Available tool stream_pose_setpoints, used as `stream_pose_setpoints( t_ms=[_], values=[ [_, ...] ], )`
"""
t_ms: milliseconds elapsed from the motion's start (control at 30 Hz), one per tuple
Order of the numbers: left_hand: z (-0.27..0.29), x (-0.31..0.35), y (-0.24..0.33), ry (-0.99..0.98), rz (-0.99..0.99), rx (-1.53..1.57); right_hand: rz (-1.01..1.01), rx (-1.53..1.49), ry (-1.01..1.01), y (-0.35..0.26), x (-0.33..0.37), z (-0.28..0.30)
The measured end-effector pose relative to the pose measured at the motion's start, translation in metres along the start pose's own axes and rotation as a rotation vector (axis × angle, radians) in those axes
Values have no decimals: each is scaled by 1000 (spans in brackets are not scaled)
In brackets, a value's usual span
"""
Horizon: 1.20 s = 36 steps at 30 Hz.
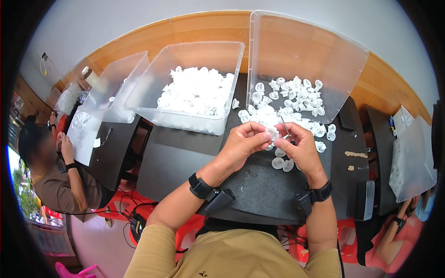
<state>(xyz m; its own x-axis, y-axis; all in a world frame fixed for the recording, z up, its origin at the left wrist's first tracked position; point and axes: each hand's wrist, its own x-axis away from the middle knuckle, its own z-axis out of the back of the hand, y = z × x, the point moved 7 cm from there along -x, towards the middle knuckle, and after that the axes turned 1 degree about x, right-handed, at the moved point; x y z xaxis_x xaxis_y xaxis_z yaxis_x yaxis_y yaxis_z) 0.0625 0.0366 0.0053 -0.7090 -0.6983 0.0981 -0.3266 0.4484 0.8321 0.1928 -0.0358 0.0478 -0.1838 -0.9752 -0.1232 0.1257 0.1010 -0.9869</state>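
In front of my body, my left hand point(242, 142) pinches a small translucent white plastic part point(272, 134) between thumb and fingertips. My right hand point(300, 147) is closed around a thin dark pick-like tool point(284, 124), its thumb close against the same part. The tool's exact kind is too small to make out. Just beyond both hands lies a heap of similar white plastic parts point(303, 99), spread over the table and into the mouth of a tipped clear bin point(308, 48). Several round white pieces point(278, 163) lie on the table below my fingers.
A clear bin point(185, 121) full of white parts stands left of the heap on the dark table point(171, 160). Two tan strips point(356, 154) and a dark grey box point(365, 200) are at right. One person point(69, 180) works at left; another person point(394, 241) sits at right.
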Motion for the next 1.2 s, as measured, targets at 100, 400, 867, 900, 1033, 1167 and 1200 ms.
stream_pose_setpoints(
  t_ms=[100, 400, 867, 900, 1033, 1167, 1200],
  values=[
    [-6, 2, 1, -13, -4, 19, -75, -20, 29, 5, -1, 1],
    [-5, 0, 10, -81, -118, -336, -72, 1, 31, 11, -2, 1],
    [-3, 0, -3, -47, -31, -160, -11, 30, 104, 1, 0, -4],
    [-1, -1, -7, -41, -6, -124, 1, 52, 84, 0, 0, -5],
    [0, -1, -7, -55, -25, -188, 29, 116, 92, 2, -1, -4],
    [3, -3, -3, -55, -42, -389, 16, 209, 95, 3, 0, -3],
    [4, -3, -1, -31, -66, -410, 20, 225, 94, 3, 1, -4]
  ],
)
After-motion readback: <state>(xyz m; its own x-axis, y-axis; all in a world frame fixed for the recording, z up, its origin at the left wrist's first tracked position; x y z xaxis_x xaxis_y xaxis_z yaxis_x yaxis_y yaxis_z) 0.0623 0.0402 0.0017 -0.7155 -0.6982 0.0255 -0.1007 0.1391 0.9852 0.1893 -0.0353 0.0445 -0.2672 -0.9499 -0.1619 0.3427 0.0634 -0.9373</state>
